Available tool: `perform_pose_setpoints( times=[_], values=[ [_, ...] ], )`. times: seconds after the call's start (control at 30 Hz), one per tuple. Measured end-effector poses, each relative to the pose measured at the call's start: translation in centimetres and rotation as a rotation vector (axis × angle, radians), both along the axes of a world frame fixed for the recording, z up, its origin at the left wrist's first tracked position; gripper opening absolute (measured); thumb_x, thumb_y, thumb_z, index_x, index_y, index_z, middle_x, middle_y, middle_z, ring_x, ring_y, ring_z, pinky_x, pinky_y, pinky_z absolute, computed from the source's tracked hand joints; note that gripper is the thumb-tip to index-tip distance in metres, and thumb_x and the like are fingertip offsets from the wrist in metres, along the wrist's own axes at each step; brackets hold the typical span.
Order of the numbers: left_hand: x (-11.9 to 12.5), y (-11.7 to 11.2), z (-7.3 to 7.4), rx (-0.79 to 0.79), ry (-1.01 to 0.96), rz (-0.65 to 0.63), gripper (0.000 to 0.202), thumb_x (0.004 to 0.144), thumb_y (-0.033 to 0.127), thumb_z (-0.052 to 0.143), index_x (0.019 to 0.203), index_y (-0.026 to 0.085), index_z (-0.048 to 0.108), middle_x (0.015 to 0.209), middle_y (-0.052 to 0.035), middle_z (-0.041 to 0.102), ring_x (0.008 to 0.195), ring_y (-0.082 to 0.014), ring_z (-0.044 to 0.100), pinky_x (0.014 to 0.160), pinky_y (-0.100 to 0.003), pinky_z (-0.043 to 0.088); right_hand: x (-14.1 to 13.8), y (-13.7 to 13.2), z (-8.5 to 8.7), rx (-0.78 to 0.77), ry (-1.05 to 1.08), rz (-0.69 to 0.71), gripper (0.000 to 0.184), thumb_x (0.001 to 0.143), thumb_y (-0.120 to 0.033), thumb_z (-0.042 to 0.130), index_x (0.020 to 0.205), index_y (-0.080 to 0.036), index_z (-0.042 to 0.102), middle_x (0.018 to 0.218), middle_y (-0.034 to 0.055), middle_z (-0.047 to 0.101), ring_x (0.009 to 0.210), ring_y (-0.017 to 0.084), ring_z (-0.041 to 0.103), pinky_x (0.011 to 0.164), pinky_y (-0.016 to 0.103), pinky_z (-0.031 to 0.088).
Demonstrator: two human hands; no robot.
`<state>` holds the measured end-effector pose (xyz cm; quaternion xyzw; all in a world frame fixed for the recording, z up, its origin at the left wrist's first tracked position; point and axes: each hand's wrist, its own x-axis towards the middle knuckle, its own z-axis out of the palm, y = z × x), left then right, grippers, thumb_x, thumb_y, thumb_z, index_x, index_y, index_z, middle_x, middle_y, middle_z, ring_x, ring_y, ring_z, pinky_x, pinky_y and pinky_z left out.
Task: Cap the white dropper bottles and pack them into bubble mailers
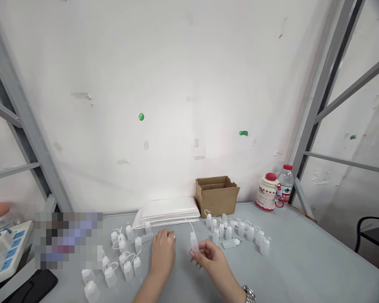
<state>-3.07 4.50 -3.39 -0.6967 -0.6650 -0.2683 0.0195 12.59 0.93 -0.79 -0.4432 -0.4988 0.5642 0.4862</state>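
Observation:
My right hand (208,256) holds a small translucent squeeze bottle (193,243) upright between thumb and fingers. From its top a thin white strap rises and leans left. To its left, my left hand (164,250) has its back to me, fingers curled down close to the table; a small white bit shows at the fingertips, but most of what they hold is hidden. Beside this hand lies another bottle (147,238) on its side. Several similar capped bottles (128,270) stand at the left, and another group (250,232) stands at the right, with one bottle (231,243) lying down.
Behind the hands, a stack of white flat sheets (169,209) and an open cardboard box (219,198) stand against the wall. A cream-and-red jar (267,192) and a clear water bottle (286,185) are at the back right. A black phone (34,287) lies at the front left of the grey table (303,256).

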Motion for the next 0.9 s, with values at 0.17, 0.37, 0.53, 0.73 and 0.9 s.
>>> perform_pose_setpoints(
  times=[0.17, 0.37, 0.53, 0.73, 0.9],
  values=[
    [0.0, 0.4, 0.3, 0.043, -0.289, -0.051, 0.024, 0.08, 0.022, 0.042, 0.09, 0.018, 0.064, 0.09, -0.0091, 0.065, 0.093, -0.0243, 0.057, 0.087, -0.042, 0.038, 0.0, 0.0, -0.2, 0.003, -0.016, -0.013, 0.047, 0.049, -0.057, 0.072, 0.066, -0.015, 0.058, 0.058, 0.002, 0.063, 0.052, 0.012, 0.052, 0.053, 0.024, 0.038],
    [0.5, 0.3, 1.6, 0.024, -0.756, -0.136, 0.033, 0.08, 0.041, 0.043, 0.091, 0.015, 0.06, 0.093, -0.0109, 0.068, 0.083, -0.02, 0.065, 0.076, -0.033, 0.05, 0.2, 0.2, -0.4, 0.028, -0.028, -0.061, 0.046, 0.052, -0.057, 0.071, 0.069, -0.015, 0.062, 0.058, 0.0015, 0.063, 0.053, 0.013, 0.051, 0.052, 0.024, 0.038],
    [1.2, -1.4, 3.5, -0.253, -1.282, -0.269, 0.036, 0.063, 0.041, 0.066, 0.088, 0.014, 0.067, 0.092, -0.01, 0.071, 0.086, -0.0222, 0.064, 0.083, -0.035, 0.048, 0.5, 0.4, -0.2, 0.064, -0.041, -0.125, 0.044, 0.056, -0.056, 0.069, 0.073, -0.015, 0.064, 0.059, 0.0012, 0.061, 0.054, 0.014, 0.051, 0.053, 0.025, 0.039],
    [1.5, -1.9, 4.1, -0.361, -1.383, -0.298, 0.037, 0.054, 0.039, 0.074, 0.082, 0.015, 0.069, 0.084, -0.008, 0.071, 0.084, -0.0225, 0.063, 0.082, -0.036, 0.047, 0.6, 0.4, -0.4, 0.123, -0.103, -0.125, 0.04, 0.058, -0.053, 0.069, 0.073, -0.016, 0.064, 0.065, 0.0025, 0.062, 0.06, 0.016, 0.052, 0.057, 0.026, 0.04],
    [1.4, -1.7, 3.9, -0.345, -1.481, -0.27, 0.039, 0.049, 0.039, 0.077, 0.079, 0.015, 0.069, 0.085, -0.0084, 0.071, 0.08, -0.0194, 0.062, 0.08, -0.033, 0.046, 0.7, -0.1, -0.4, 0.265, -0.271, -0.154, 0.029, 0.066, -0.045, 0.066, 0.073, -0.017, 0.063, 0.067, 0.0012, 0.057, 0.062, 0.015, 0.049, 0.06, 0.026, 0.041]
  ],
)
